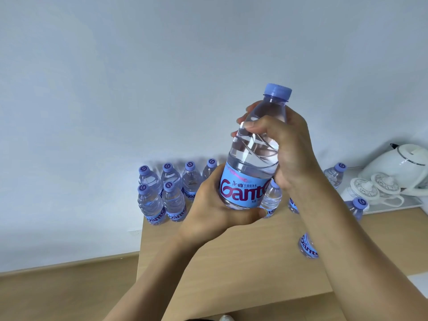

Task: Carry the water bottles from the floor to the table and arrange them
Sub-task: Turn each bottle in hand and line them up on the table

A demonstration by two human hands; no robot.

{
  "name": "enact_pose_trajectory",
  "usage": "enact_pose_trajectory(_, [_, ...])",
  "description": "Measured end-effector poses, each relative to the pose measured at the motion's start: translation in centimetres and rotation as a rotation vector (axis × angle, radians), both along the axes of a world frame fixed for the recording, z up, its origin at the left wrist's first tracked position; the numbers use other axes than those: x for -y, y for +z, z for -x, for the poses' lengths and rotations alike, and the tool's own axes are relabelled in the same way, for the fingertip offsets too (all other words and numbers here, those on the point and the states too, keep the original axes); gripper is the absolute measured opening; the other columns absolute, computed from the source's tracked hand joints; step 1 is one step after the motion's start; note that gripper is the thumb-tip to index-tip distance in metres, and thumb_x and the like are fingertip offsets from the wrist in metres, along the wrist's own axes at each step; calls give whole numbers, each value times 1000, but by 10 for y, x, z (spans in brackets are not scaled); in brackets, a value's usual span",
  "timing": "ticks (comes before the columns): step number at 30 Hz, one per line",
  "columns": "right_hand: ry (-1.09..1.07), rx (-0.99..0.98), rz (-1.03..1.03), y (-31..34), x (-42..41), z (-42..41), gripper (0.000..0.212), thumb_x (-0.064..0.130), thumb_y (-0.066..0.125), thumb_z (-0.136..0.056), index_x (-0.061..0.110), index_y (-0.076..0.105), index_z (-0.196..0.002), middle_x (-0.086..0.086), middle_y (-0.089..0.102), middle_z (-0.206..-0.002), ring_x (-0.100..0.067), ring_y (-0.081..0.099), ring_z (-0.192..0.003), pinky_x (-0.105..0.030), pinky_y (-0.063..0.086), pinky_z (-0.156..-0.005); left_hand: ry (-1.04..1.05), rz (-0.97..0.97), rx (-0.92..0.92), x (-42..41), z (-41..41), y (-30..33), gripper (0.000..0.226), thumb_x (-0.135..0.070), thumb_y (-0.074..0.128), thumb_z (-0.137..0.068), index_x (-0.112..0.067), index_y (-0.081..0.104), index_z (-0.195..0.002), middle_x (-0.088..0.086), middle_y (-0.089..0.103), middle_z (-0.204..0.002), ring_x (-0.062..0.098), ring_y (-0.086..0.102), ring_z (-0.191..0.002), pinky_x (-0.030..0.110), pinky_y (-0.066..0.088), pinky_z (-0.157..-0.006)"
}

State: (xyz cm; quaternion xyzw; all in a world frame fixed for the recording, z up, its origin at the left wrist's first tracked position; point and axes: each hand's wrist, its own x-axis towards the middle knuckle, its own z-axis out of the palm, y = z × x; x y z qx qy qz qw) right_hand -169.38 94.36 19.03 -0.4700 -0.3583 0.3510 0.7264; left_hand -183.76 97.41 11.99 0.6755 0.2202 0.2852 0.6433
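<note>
I'm mid-carry: my left hand point(209, 205) grips the base and my right hand point(286, 147) the shoulder of a clear plastic water bottle with blue label and lilac cap point(251, 163), held above the light wooden table point(231, 262). Next, I judge, it belongs upright beside the standing group of matching bottles point(162, 193).

You have one water bottle point(252, 156) lifted above the table point(231, 262), upright with a slight tilt, capped in lavender, clear and full, its blue label printed in red. Your left hand point(213, 209) grips its base and label; your right hand point(284, 144) wraps its upper body. At the table's far left, six bottles point(162, 193) stand upright in two close rows. More bottles point(334, 176) stand scattered to the right, partly hidden behind your right arm.
</note>
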Motion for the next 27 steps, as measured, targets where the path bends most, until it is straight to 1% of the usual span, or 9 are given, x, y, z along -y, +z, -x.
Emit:
enact_pose_trajectory(6, [151, 35, 24, -6, -7, -3, 18, 5, 67, -68, 15, 69, -82, -7, 72, -82, -29, 72, -77, -38, 59, -72, -48, 86, 0, -5, 5, -13, 55, 0, 88, -61, -17, 62, -107, -1, 74, -92, 12, 70, -81, 23, 54, -69])
enact_pose_trajectory(8, [182, 57, 39, -11, -11, -1, 17, 11, 73, -67, 19, 69, -82, -9, 72, -86, -31, 72, -82, -40, 59, -75, -5, 97, -4, -5, 7, -18, 53, 0, 88, -61, -17, 63, -104, -2, 74, -89, 13, 70, -78, 23, 55, -66])
enact_pose_trajectory(10, [207, 114, 74, -15, -16, 1, 16, 23, 78, -68, 24, 67, -80, -10, 70, -90, -29, 71, -86, -41, 58, -78, 39, 112, -17, -5, 10, -25, 51, -2, 88, -60, -17, 63, -102, 0, 73, -87, 15, 70, -76, 26, 55, -63])
enact_pose_trajectory(13, [170, 289, 171, -21, -21, 7, 14, 36, 73, -82, 27, 64, -87, 4, 72, -90, -13, 71, -90, -29, 57, -77, 116, 136, -53, -8, 14, -35, 52, -6, 88, -58, -9, 60, -102, 8, 72, -86, 21, 69, -73, 30, 55, -61])
enact_pose_trajectory(16, [71, 354, 231, -35, -24, 14, 22, 42, 67, -90, 22, 63, -100, 10, 73, -96, -9, 70, -95, -34, 55, -87, 176, 152, -83, -13, 16, -44, 57, -9, 88, -56, -8, 60, -105, 13, 71, -91, 27, 69, -78, 38, 58, -64])
enact_pose_trajectory(18, [67, 369, 242, -42, -25, 18, 17, 40, 65, -92, 23, 65, -96, 13, 73, -93, -8, 70, -94, -35, 55, -90, 200, 153, -104, -16, 17, -50, 61, -11, 88, -56, -11, 59, -109, 12, 71, -96, 29, 69, -86, 42, 61, -71])
enact_pose_trajectory(21, [149, 431, 279, -49, -30, 16, 13, 32, 62, -94, 24, 66, -85, 13, 74, -87, -4, 69, -86, -22, 54, -80, 218, 157, -130, -20, 21, -64, 64, -8, 88, -59, -12, 57, -114, 10, 71, -99, 26, 70, -87, 37, 61, -70])
enact_pose_trajectory(24, [227, 410, 337, -60, -34, 11, 8, 25, 64, -94, 20, 67, -88, 14, 73, -80, 0, 68, -76, -14, 49, -67, 237, 144, -171, -25, 24, -83, 61, -3, 89, -62, -14, 56, -113, 2, 71, -95, 13, 69, -81, 27, 58, -67])
enact_pose_trajectory(27, [295, 410, 391, -75, -36, 11, 3, 20, 69, -92, 18, 68, -92, 18, 73, -80, 1, 70, -79, -12, 49, -66, 271, 117, -216, -30, 26, -107, 60, -5, 90, -60, -17, 58, -109, -9, 72, -91, 4, 68, -79, 17, 53, -66])
